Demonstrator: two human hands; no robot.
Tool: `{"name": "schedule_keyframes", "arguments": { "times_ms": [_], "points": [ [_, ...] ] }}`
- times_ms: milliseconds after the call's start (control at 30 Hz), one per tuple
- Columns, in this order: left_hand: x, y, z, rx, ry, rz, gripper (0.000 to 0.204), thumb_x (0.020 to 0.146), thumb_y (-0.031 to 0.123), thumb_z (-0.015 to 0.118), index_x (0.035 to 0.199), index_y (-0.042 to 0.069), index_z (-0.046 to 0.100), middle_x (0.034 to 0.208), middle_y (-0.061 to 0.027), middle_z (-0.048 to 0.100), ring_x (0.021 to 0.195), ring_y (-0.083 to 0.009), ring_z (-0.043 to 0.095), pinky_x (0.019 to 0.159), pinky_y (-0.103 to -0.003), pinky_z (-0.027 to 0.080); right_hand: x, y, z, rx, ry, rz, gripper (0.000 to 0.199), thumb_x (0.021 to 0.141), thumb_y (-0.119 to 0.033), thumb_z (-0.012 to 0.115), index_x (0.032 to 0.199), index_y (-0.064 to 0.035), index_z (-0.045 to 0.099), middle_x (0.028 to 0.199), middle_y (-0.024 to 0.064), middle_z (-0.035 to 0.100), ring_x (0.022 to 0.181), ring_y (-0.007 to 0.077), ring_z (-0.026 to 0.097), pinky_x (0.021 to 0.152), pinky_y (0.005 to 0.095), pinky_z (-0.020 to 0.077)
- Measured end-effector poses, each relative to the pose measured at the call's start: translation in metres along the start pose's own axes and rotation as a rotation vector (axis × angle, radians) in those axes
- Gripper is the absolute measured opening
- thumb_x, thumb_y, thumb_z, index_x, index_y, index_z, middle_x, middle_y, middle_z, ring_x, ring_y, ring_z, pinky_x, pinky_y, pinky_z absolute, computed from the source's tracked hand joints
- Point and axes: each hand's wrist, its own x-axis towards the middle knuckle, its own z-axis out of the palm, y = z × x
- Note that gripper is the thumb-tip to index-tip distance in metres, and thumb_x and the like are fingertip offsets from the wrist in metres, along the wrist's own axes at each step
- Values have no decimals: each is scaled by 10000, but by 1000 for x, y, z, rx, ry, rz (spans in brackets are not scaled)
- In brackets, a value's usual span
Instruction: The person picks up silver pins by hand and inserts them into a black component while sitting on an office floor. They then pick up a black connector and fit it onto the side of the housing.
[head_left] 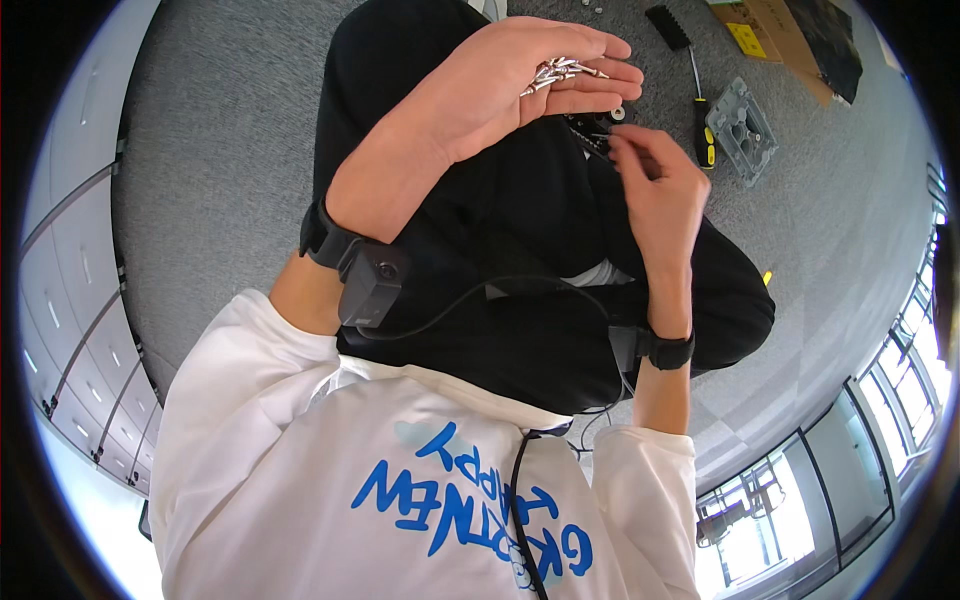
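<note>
My left hand (500, 75) is cupped, palm up, with several slim silver screws (556, 74) lying across its palm and fingers. Just to the right and nearer, my right hand (662, 185) has its thumb and forefinger pinched together around a thin metal piece, probably a screw, whose tip barely shows. That pinch is over a dark mechanical part (584, 130), which lies partly hidden beneath my left fingers. A small pale round piece (618, 114) sits at the part's edge.
On the grey carpet (220, 170) to the right lie a yellow-and-black screwdriver (705, 135), a grey moulded casing (741, 130) and a black ridged piece (668, 27). Farther back stands an opened cardboard box (785, 40). A black cable (460, 300) loops across my lap between both wrists.
</note>
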Motion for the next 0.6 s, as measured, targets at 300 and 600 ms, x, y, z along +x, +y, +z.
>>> {"name": "schedule_keyframes", "arguments": {
  "times_ms": [300, 600],
  "points": [
    [1, 2, -3, -28, -25, 8, 451, 1045, 226, 424, 1311, -127, 512, 1237, -274, 618, 1165, -321, 634, 1015, -337, 520, 10, 30, 20, -225, -64, -143, 58, 828, 12, 662, 884, -2, 671, 806, 131, 659, 687, 297, 658, 640, 354, 519],
    [1, 0, -10, -399, -11, -162, 414, 1040, 153, 464, 1338, -134, 465, 1249, -246, 605, 1154, -284, 625, 1010, -324, 511, 15, 41, 37, -419, -80, -285, 82, 808, -6, 661, 885, -35, 657, 804, 124, 633, 752, 333, 650, 658, 421, 531]
  ]
}}
